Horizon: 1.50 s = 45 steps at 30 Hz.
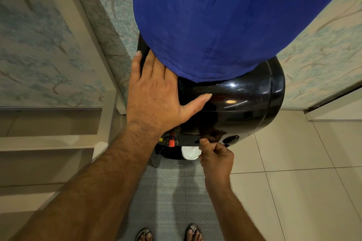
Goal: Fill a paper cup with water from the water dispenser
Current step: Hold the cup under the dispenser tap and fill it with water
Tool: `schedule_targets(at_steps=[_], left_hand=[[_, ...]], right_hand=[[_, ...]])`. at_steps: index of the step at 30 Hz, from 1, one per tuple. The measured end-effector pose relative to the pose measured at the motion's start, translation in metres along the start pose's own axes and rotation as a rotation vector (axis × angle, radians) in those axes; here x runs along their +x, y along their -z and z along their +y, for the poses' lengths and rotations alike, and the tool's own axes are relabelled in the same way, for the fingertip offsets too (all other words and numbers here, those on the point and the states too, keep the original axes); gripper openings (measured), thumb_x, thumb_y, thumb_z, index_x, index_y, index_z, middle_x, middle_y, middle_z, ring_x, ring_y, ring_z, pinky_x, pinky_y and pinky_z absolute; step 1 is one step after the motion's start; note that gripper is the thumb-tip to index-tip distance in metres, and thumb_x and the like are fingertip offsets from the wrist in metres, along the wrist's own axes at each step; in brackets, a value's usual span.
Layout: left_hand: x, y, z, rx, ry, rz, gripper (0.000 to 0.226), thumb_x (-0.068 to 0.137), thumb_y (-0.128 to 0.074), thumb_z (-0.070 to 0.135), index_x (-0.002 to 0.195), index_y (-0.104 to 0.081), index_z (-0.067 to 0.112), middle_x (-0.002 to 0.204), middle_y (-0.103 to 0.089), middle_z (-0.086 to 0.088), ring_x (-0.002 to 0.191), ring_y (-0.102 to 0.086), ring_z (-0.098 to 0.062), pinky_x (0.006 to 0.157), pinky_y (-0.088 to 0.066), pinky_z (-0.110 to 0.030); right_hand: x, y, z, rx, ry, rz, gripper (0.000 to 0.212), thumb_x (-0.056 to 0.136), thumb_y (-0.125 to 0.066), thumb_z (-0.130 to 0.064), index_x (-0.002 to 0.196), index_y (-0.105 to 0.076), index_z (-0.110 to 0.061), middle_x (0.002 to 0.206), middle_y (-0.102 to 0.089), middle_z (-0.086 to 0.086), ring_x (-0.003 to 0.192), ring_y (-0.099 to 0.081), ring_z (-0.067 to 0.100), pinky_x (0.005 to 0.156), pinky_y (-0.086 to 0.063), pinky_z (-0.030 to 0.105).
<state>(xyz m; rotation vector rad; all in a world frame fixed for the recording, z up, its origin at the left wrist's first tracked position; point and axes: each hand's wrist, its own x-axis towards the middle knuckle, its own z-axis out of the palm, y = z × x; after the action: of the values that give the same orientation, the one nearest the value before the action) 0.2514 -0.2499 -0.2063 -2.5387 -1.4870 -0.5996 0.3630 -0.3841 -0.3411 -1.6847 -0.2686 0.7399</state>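
1. Head view, looking steeply down: left hand (154,94) lies flat & open, palm down, on the glossy black top of the water dispenser (244,103). Fingers spread, pointing away from the body; fingertips touch the edge of the blue cloth cover (225,21); thumb stretched out to the right across the black shell. Grips nothing, just rests there.
2. Left forearm runs in from bottom-left, straight wrist, crossing over the dispenser's front-left corner.
3. Right hand (216,157) is lower, at the dispenser's front edge. Fingers curled in, thumb & forefinger pinched at a dark tap lever under the rim; the lever itself is mostly hidden by the fingers, so can't tell how it's set.
4. Right forearm comes up from bottom-right, wrist bent slightly inward.
5. Paper cup (190,152) – white, upright, seen from above – sits in the dispenser's recess below the taps, just left of the right hand & touching or nearly touching its knuckles. Water level inside can't be made out.
6. Red tap knob (171,142) is left of the cup, w/ a small yellow mark beside it; neither hand is on it.
7. Blue cloth drapes over the bottle on top & blocks most of the upper frame.
8. Below: grey woven mat (172,191) in front of the dispenser, two sandalled feet at the bottom edge. Beige floor tiles (293,182) to the right, tree-pattern wallpaper (39,45) both sides, beige steps or ledges at left.
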Motion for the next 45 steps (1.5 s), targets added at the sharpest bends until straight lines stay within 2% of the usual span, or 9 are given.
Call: schedule_targets(at_steps=[5,9,19,29,34,37,42,45], left_hand=[[0.000,-0.001,0.000,-0.007,-0.002,0.007,0.108,0.084,-0.034,0.090,0.151,-0.040,0.005,0.157,-0.044,-0.020,0.150,-0.035,-0.035,0.128,-0.018,-0.053],[0.000,0.000,0.000,0.000,-0.002,-0.001,0.109,0.084,-0.032,0.091,0.151,-0.040,0.005,0.158,-0.043,-0.021,0.150,-0.034,-0.036,0.127,-0.018,-0.053],[0.000,-0.001,0.000,-0.009,-0.004,0.001,0.109,0.084,-0.033,0.090,0.152,-0.039,0.005,0.158,-0.042,-0.020,0.151,-0.033,-0.034,0.128,-0.017,-0.053],[0.000,0.000,0.000,-0.008,-0.002,-0.019,0.111,0.084,-0.031,0.091,0.153,-0.038,0.005,0.159,-0.041,-0.021,0.152,-0.031,-0.035,0.128,-0.016,-0.053],[0.000,0.000,0.000,-0.004,-0.003,-0.014,0.110,0.084,-0.031,0.091,0.153,-0.037,0.005,0.159,-0.041,-0.021,0.151,-0.032,-0.036,0.128,-0.016,-0.053],[0.000,0.001,0.000,-0.005,-0.004,-0.012,0.110,0.084,-0.031,0.091,0.153,-0.036,0.005,0.159,-0.040,-0.021,0.151,-0.032,-0.036,0.128,-0.016,-0.052],[0.000,0.002,0.001,-0.023,-0.008,-0.002,0.108,0.085,-0.031,0.090,0.154,-0.036,0.007,0.160,-0.040,-0.019,0.151,-0.032,-0.035,0.128,-0.016,-0.052],[0.000,0.002,0.000,-0.023,-0.008,-0.003,0.108,0.085,-0.031,0.089,0.154,-0.037,0.007,0.160,-0.040,-0.019,0.151,-0.032,-0.034,0.128,-0.015,-0.051]], right_hand=[[0.000,0.000,0.000,-0.020,0.014,-0.005,0.038,0.086,-0.076,-0.018,0.053,-0.058,-0.011,0.045,-0.056,0.001,0.045,-0.048,0.012,0.059,-0.045,0.031],[-0.001,0.000,-0.001,-0.024,0.025,-0.002,0.037,0.086,-0.076,-0.017,0.055,-0.058,-0.008,0.050,-0.056,0.008,0.048,-0.048,0.015,0.060,-0.046,0.032],[0.000,0.000,0.000,-0.018,0.033,-0.004,0.038,0.086,-0.075,-0.017,0.054,-0.056,-0.008,0.051,-0.054,0.011,0.048,-0.046,0.016,0.056,-0.046,0.029],[0.001,-0.001,0.003,-0.012,0.048,0.007,0.043,0.086,-0.075,-0.016,0.049,-0.054,-0.016,0.050,-0.053,0.008,0.049,-0.046,0.015,0.058,-0.045,0.030],[0.002,0.000,0.006,0.011,0.071,-0.007,0.040,0.086,-0.076,-0.018,0.052,-0.055,-0.010,0.048,-0.054,0.006,0.046,-0.047,0.013,0.053,-0.048,0.025],[-0.001,0.002,0.010,0.060,0.089,-0.041,0.041,0.082,-0.077,-0.028,0.056,-0.056,-0.004,0.046,-0.054,0.002,0.043,-0.047,0.008,0.052,-0.049,0.017],[-0.007,0.031,0.040,0.056,0.126,-0.140,0.049,0.076,-0.079,-0.051,0.055,-0.054,-0.014,0.050,-0.049,0.001,0.048,-0.043,0.012,0.047,-0.043,0.022],[-0.004,0.044,0.064,0.003,0.127,-0.115,0.044,0.061,-0.088,-0.054,0.076,-0.068,-0.017,0.063,-0.058,0.000,0.056,-0.051,0.011,0.053,-0.048,0.023]])
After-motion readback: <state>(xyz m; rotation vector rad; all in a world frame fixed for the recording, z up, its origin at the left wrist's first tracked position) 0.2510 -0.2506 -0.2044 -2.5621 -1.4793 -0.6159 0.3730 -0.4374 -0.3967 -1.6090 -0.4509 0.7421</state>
